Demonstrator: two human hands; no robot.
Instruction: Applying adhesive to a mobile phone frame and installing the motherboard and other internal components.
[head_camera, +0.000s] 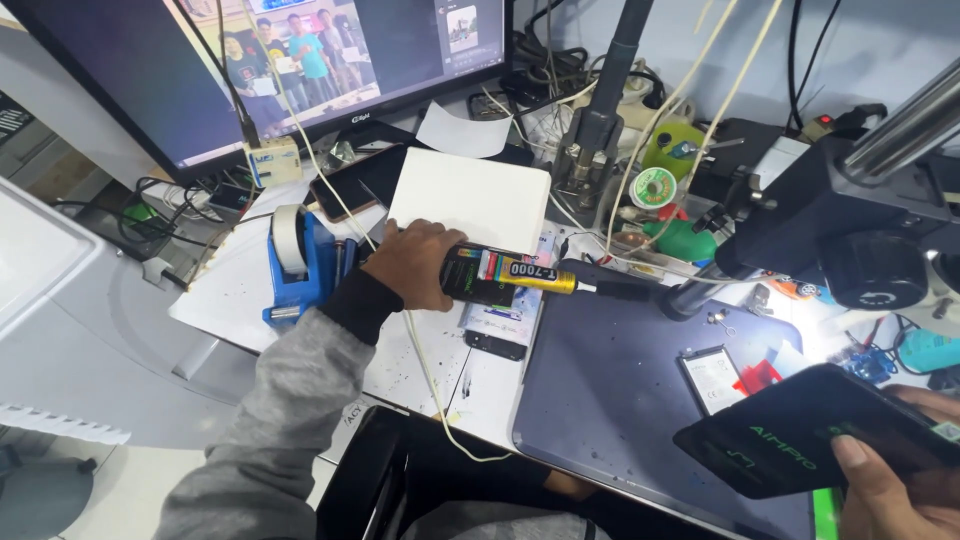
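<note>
Head view: left hand (418, 262) clenched around black glue tube (505, 273), nozzle pointing toward 3 o'clock, above the desk edge of grey mat (600, 400); right hand (895, 480) at 4 o'clock grasping dark phone panel (800, 440); blue tape dispenser (305, 265) just beside the left wrist, at 9 o'clock

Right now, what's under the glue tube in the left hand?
Under the glue tube, gripped by the left hand, lies a flat pale packet with a dark phone-like slab at its near end, on speckled white paper. The tube covers the packet's far end.
</note>
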